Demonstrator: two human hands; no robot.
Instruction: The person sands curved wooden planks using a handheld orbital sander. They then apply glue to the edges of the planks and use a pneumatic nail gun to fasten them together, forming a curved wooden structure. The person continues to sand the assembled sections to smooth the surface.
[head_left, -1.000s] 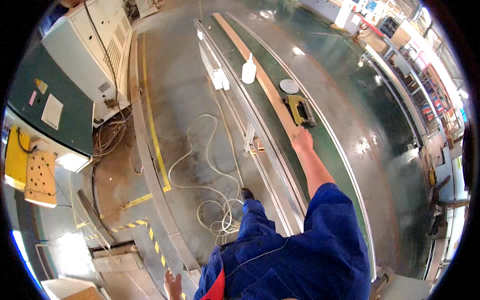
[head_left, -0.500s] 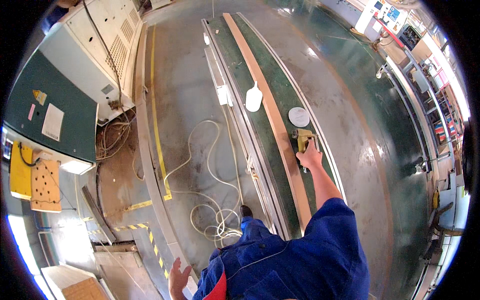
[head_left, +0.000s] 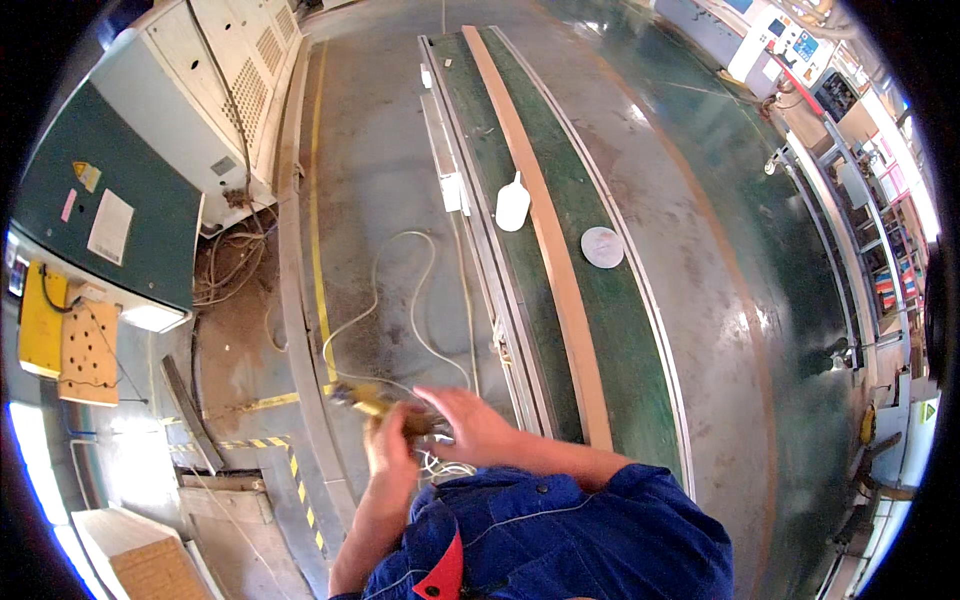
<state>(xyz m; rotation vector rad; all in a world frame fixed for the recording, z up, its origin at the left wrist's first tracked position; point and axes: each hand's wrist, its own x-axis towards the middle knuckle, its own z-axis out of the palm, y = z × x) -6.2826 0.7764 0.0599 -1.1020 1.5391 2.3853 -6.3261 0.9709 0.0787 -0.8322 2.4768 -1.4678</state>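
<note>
A yellow hand-held power tool (head_left: 372,396) is off the bench, held in front of my body to the left; motion smears it, so its exact kind is unclear. My left hand (head_left: 390,448) grips it from below, fingers partly hidden. Across its near end lies my right hand (head_left: 468,424), fingers curled round it. On the green-topped bench (head_left: 635,385) rest a long brown board (head_left: 555,260), a white bottle (head_left: 512,207) with a narrow spout, and a round pale disc (head_left: 602,247).
Pale hose (head_left: 430,260) loops over the floor left of the bench, with coils below my hands. A metal rail (head_left: 300,300) runs along the left side, near a dark green and white machine cabinet (head_left: 120,190). Shelving (head_left: 860,200) lines the right.
My right hand has lifted the yellow tool off the bench and carried it left, towards my body. My left hand has come up from the lower left and taken hold of it.
</note>
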